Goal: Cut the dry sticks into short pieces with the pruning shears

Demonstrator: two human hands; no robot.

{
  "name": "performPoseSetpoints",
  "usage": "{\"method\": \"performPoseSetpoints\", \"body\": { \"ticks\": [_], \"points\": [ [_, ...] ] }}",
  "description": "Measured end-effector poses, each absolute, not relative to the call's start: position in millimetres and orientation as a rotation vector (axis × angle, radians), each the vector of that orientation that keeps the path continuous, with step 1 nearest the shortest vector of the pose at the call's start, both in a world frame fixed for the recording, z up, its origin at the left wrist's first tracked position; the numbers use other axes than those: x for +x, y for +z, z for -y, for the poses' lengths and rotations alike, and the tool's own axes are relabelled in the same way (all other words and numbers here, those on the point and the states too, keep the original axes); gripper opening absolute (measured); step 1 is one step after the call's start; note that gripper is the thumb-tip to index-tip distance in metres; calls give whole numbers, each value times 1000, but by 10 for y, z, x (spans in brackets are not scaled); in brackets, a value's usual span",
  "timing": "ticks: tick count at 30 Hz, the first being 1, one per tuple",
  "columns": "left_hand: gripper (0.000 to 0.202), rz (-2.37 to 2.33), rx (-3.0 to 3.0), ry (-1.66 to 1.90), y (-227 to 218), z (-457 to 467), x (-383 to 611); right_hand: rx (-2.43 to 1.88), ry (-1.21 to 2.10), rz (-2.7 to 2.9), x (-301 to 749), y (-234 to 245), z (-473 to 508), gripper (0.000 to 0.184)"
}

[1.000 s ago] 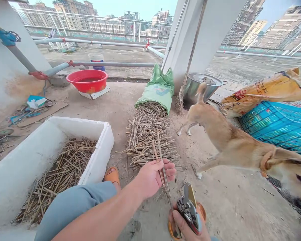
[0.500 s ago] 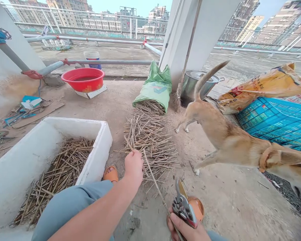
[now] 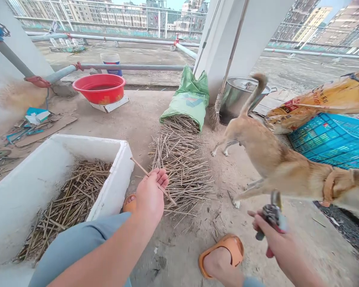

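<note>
My left hand grips a short dry stick between thumb and fingers, just in front of a pile of cut sticks on the ground. That pile spills from the mouth of a green woven sack. Out to the right, my right hand is closed around a pair of pruning shears, blurred by motion, their blades pointing up. Left of my knee stands a white foam box with more cut sticks inside.
A tan dog with a collar stands at the right, close to the shears. Behind it are a blue crate, a yellow sack and a metal pot. A red basin and a broom stand farther back.
My right hand has swung right with the shears, away from the long stick it held. The left hand has turned and shifted slightly left, holding a short stick. The dog's tail has curled.
</note>
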State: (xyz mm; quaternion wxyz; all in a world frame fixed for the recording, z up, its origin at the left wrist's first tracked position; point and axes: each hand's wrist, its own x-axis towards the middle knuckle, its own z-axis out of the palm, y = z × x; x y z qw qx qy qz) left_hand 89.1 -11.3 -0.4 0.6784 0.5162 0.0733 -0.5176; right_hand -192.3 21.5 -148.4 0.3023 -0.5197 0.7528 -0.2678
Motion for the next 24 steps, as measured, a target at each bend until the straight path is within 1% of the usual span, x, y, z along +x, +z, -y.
{"method": "performPoseSetpoints", "body": {
  "ticks": [3,4,7,9,12,15,18,21,24],
  "points": [
    [14,-176,1195,-1161,-39,114,921,-1666,-462,-1912,-2079,-1673,175,16],
    [14,-179,1213,-1159,-48,111,928,-1767,-381,-1858,-2054,-1772,298,16],
    [15,-181,1260,-1156,-64,114,908,-2076,-212,-1631,-1810,-2080,578,37],
    [15,-188,1284,-1165,-65,137,865,-2264,-148,-1416,-1577,-2247,673,39],
    [15,-197,1309,-1206,-76,192,802,-2449,-82,-1138,-1219,-2428,722,28],
    [15,-189,1320,-1243,-108,223,786,-2524,-50,-1106,-962,-2531,735,14],
    [15,-174,1333,-1233,-134,209,800,-2544,-70,-1147,-903,-2484,734,12],
    [14,-168,1345,-1247,-125,176,784,-2524,-161,-1178,-1017,-2230,728,8],
    [15,-140,1345,-1307,-96,150,730,-2445,-315,-1301,-1181,-1831,753,19]
  ]
}}
